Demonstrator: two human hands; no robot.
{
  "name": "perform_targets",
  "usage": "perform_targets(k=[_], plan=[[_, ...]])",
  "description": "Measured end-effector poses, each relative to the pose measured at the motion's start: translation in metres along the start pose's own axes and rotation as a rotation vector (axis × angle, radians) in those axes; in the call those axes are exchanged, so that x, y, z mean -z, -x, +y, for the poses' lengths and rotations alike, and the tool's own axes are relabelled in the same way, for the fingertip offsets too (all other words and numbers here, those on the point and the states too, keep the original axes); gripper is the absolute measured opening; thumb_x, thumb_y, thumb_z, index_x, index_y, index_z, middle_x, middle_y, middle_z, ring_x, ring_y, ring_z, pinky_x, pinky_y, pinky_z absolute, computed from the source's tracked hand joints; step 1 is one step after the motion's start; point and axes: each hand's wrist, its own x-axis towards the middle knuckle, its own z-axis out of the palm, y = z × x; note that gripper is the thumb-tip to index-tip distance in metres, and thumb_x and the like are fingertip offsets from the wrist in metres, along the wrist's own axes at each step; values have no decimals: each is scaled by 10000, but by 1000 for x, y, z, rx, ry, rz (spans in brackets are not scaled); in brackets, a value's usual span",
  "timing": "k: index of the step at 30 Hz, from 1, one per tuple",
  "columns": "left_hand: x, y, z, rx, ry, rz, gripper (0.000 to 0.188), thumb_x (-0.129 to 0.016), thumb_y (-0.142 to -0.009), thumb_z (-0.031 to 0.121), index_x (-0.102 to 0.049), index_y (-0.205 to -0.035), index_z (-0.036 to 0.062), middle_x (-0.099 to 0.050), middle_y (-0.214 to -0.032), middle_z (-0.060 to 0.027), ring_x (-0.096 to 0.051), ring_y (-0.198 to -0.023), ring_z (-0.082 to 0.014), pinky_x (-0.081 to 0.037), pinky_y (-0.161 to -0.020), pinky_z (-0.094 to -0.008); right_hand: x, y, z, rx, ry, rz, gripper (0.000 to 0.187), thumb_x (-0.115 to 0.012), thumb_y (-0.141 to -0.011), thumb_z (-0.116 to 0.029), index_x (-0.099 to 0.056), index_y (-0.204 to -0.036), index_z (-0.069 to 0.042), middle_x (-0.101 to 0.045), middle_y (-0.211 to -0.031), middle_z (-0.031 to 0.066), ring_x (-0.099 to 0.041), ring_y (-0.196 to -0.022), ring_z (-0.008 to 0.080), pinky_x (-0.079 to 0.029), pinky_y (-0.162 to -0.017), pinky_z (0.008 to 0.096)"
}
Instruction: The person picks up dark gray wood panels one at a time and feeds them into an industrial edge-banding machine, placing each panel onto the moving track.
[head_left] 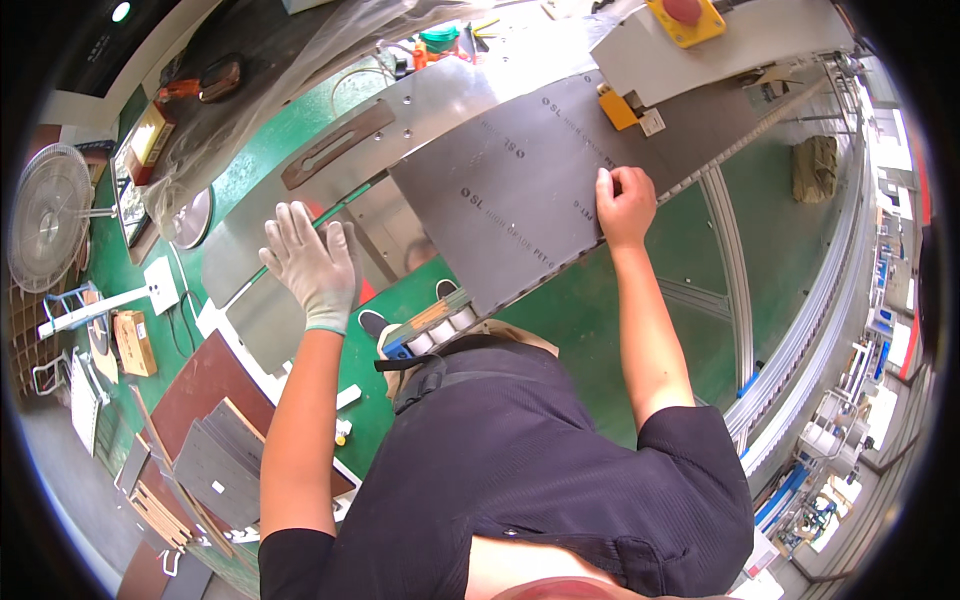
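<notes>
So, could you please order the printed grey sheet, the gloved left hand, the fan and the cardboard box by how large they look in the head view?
Largest to smallest:
1. Printed grey sheet
2. Gloved left hand and fan, too alike to rank
3. Cardboard box

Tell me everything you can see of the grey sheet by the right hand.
The grey sheet looks smooth and stiff, perhaps plastic-faced, with dark printed lettering in slanting rows. It lies flat, apparently on the metal table. Its left edge is straight; its right end is hard to make out. The right hand, curled, is at its near edge and seems to touch it.
</notes>
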Motion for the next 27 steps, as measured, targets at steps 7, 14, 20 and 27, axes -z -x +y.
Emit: perform_targets(k=[7, 14, 20, 27], plan=[[3, 2, 2, -13, -36, 13, 667, -470, -1016, 481, -375, -1553, 98, -340, -1637, -146, -277, -1509, -403, -158, -1196, -610, -3, 44, -84, 243, 2, -105, 354, -749, -790, -218, -510, -543, -130, -513, -583, 63, -534, -579, 292, -394, -563, 429], [7, 4, 18, 9, -76, -38, 707, -481, -1011, 501, -346, -1561, 77, -326, -1642, -143, -264, -1510, -397, -172, -1190, -611, 7, 11, -2, 142, -32, -119, 406, -760, -794, -162, -452, -549, -64, -456, -581, 114, -478, -554, 324, -356, -519, 458], [-2, 0, 10, 12, -85, 49, 704, -505, -992, 503, -393, -1533, 67, -353, -1621, -147, -306, -1487, -385, -190, -1184, -614, 3, -32, 47, 66, 148, -8, 412, -687, -899, -331, -554, -627, -52, -556, -655, 152, -555, -652, 393, -406, -590, 511], [13, 9, 4, -192, 133, 221, 385, -585, -947, 327, -552, -1245, 86, -566, -1301, -158, -516, -1262, -367, -368, -1119, -548, -14, 55, -52, -15, -218, -319, 333, -626, -957, -381, -678, -811, -86, -674, -808, 130, -632, -766, 366, -490, -705, 483]])
